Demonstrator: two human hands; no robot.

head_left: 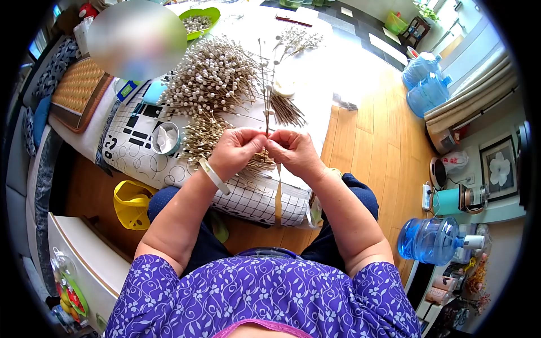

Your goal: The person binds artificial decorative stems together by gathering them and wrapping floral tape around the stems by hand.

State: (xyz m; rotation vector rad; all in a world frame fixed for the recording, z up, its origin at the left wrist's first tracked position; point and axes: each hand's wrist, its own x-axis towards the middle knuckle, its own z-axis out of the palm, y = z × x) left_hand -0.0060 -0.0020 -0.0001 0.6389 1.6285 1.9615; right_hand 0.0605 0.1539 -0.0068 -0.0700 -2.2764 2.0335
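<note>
Both hands meet over the near part of the covered table. My left hand (241, 149) pinches thin brown stems (267, 107) that stand up from the fingertips. Against it, my right hand (294, 151) is closed on the same stems, and a tan tape strip (278, 197) hangs below. A large pile of white-tipped stems (211, 76) lies beyond my left hand, with a pile of smaller buds (205, 135) nearer. Just past the fingers are a bundle of brown stems (287, 110) and a cream tape roll (283, 85).
A cup with white tissue (167, 138) stands left of the piles. A green tray (212, 19) and a dark red case (293, 20) lie at the back. A yellow bag (132, 205) is at lower left, and a blue water bottle (429, 241) at right.
</note>
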